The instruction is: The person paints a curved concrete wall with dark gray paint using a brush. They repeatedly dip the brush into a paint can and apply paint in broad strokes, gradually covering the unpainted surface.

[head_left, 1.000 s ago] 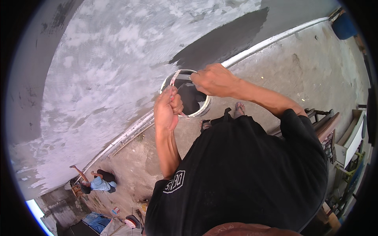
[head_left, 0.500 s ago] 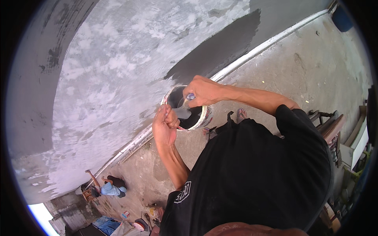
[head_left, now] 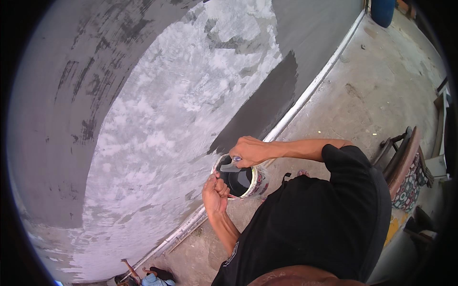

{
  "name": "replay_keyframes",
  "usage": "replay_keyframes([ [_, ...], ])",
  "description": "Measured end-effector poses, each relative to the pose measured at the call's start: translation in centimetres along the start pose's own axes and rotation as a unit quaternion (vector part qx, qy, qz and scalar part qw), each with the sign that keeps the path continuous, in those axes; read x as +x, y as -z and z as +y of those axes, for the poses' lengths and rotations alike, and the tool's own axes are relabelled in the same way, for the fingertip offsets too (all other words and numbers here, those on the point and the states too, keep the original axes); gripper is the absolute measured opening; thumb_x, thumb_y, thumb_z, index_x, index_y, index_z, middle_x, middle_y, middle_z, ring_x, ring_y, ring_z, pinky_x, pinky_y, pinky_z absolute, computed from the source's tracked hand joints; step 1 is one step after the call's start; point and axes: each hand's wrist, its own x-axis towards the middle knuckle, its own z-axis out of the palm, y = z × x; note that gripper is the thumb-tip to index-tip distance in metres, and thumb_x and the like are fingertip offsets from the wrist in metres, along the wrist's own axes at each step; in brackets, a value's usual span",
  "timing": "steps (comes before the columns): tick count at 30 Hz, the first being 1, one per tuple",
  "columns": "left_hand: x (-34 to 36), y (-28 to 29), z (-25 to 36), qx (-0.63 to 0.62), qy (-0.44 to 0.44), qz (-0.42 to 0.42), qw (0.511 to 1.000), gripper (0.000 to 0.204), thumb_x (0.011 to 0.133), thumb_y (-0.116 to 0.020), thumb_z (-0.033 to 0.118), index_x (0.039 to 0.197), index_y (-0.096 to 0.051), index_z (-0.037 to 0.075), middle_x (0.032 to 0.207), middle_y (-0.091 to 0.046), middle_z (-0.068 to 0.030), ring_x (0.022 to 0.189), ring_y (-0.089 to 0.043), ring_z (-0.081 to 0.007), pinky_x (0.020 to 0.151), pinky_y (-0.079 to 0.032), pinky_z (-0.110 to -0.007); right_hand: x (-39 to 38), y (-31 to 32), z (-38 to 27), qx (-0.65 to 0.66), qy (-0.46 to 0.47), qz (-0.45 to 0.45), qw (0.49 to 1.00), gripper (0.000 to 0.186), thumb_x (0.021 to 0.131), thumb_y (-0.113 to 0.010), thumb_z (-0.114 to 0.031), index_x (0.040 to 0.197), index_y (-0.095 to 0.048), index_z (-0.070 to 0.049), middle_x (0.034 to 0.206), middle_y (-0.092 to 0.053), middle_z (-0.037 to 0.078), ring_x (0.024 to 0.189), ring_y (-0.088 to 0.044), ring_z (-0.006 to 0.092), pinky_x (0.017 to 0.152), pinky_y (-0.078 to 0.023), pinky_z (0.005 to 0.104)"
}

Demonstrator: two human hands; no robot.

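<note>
My right hand (head_left: 250, 151) is closed around the blue-marked handle of a scraper (head_left: 229, 168). Its flat grey blade reaches over the mouth of a round bucket (head_left: 257, 180), which has a pale rim, printed sides and a dark inside. At the bucket's left edge, my left hand (head_left: 215, 194) is closed in a fist, seemingly on the rim or handle; its exact hold is hidden. Right beside the bucket rises a wall (head_left: 157, 109), patchy whitish in the middle and smooth grey around. A dark, wet-looking patch (head_left: 262, 107) lies on it just beyond my right hand.
A white strip (head_left: 310, 100) runs along the wall's foot, beside a concrete floor (head_left: 362, 90). At right stands a wooden chair (head_left: 403, 164) with a patterned cushion. A blue barrel (head_left: 382, 12) is at the far right. Another person in light blue (head_left: 155, 280) is low by the wall.
The view has shifted, so bucket and hands appear lower and the co-worker slides toward the bottom edge. The scraper blade has drawn toward the bucket's far rim; both hands keep their grip.
</note>
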Motion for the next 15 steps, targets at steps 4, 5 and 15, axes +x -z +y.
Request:
replay_keyframes([
  [4, 1.3, 0.9, 1.7, -0.007, 0.02, -0.061, 0.998, 0.018, 0.103, -0.046, 0.023, 0.093, -0.05, 0.008, 0.058, -0.026, 0.0072, 0.047, -0.021, -0.0046, 0.044, -0.019, -0.023, 1.3, -1.1, -1.6, 0.202, -0.182, -0.076, 0.959, 0.023, 0.077, -0.07, -0.019, 0.075, -0.068, 0.004, 0.06, -0.066, 0.013, 0.054, -0.067, 0.023, 0.052, -0.051, 0.0332],
  [5, 1.4, 1.0, 1.9, -0.017, 0.028, -0.074, 0.997, 0.019, 0.103, -0.047, 0.025, 0.092, -0.05, 0.009, 0.058, -0.027, 0.0074, 0.047, -0.021, -0.0047, 0.044, -0.019, -0.023, 1.4, -2.1, -1.2, 0.235, -0.201, -0.077, 0.948, 0.024, 0.081, -0.07, -0.019, 0.073, -0.067, 0.003, 0.058, -0.066, 0.007, 0.055, -0.067, 0.0141, 0.053, -0.052, 0.0298],
  [15, -0.5, 3.4, 3.4, -0.052, 0.03, -0.138, 0.989, 0.031, 0.106, -0.041, 0.037, 0.088, -0.047, 0.012, 0.06, -0.026, 0.0085, 0.049, -0.018, -0.0037, 0.046, -0.017, -0.022, 1.6, -5.1, -3.2, -0.047, 0.009, 0.058, 0.997, 0.025, 0.076, -0.075, -0.011, 0.098, -0.071, 0.0, 0.08, -0.069, 0.014, 0.064, -0.066, 0.0276, 0.058, -0.052, 0.0359],
])
